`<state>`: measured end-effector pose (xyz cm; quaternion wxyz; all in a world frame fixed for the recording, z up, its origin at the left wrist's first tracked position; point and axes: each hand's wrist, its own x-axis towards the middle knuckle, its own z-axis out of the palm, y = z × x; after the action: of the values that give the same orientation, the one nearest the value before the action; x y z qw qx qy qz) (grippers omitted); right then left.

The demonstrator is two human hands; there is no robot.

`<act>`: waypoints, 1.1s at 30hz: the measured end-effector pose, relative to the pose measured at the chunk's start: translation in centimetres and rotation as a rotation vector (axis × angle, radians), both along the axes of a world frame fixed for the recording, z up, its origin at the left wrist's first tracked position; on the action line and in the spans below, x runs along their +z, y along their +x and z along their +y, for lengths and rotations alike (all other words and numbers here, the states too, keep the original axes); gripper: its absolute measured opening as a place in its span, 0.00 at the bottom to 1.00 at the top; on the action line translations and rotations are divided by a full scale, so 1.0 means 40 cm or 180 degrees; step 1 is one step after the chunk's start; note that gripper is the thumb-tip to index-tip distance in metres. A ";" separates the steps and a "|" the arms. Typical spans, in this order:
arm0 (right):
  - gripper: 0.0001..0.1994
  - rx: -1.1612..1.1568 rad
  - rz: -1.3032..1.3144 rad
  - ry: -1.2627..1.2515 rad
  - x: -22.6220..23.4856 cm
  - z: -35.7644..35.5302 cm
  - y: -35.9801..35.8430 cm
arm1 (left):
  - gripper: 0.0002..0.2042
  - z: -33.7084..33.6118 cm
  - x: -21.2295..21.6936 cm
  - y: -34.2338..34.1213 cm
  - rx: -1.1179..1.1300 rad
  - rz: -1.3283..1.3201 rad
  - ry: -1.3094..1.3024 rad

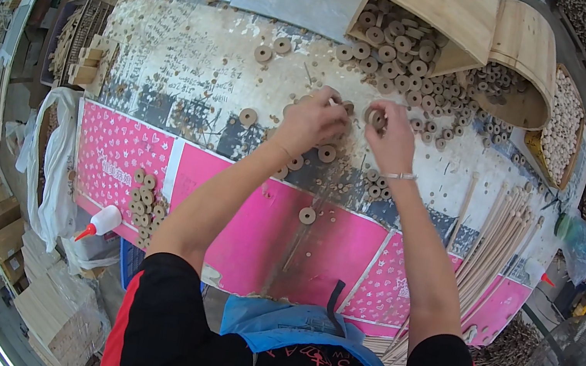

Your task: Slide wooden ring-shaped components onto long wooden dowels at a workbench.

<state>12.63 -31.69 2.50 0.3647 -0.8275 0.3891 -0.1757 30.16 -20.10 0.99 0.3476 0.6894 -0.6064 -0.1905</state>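
Note:
Over the middle of the worktable point(178, 77), my left hand point(313, 120) is closed, fingertips pinched. A small pale tip point(334, 102) shows at its fingers, and a brown disc edge point(348, 107) lies right beside them; what it grips is partly hidden. To its right, my right hand point(394, 140) pinches a round wooden disc point(377, 119) with a centre hole, between thumb and fingers. The hands are a short gap apart. Loose wooden discs with holes lie below my left hand, one of them a disc point(326, 154) close to its wrist. Another disc point(307, 215) rests nearer me on the pink covering.
A tipped wooden box point(433, 12) spills discs at the back right, beside a wooden tub point(522, 59) of smaller rings and a tray of pale pieces point(562, 125). Thin sticks point(490, 241) lie at right. Stacked discs point(144, 204) and a red-tipped white bottle point(103, 221) are at left.

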 end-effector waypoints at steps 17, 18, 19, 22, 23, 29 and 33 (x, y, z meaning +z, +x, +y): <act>0.41 0.0019 0.0965 0.0080 -0.026 0.223 0.106 | 0.46 0.105 0.028 0.059 0.0371 -0.0525 0.1354; 0.41 0.0014 0.0917 0.0029 -0.026 0.222 0.116 | 0.43 0.100 0.028 0.064 0.0461 -0.0339 0.1394; 0.41 0.0045 0.0933 0.0046 -0.027 0.230 0.117 | 0.41 0.101 0.028 0.060 0.0537 -0.0209 0.1429; 0.41 -0.0126 0.0703 0.0760 -0.049 0.234 0.131 | 0.41 0.130 -0.001 0.074 0.0533 0.0218 0.1201; 0.41 -0.0093 0.0714 0.0776 -0.054 0.243 0.131 | 0.41 0.149 -0.009 0.081 0.0564 0.0229 0.1220; 0.41 0.0200 -0.0565 0.1915 -0.063 0.381 0.112 | 0.32 0.310 0.028 0.074 0.0394 0.2007 0.1025; 0.36 0.0736 -0.1167 0.3263 -0.028 0.522 0.111 | 0.29 0.486 0.068 0.028 0.0834 0.1696 0.0818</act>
<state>17.06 -10.82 1.40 0.7992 -0.5373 0.2617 -0.0639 31.28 -0.66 3.72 0.4258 0.7257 -0.3712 -0.3929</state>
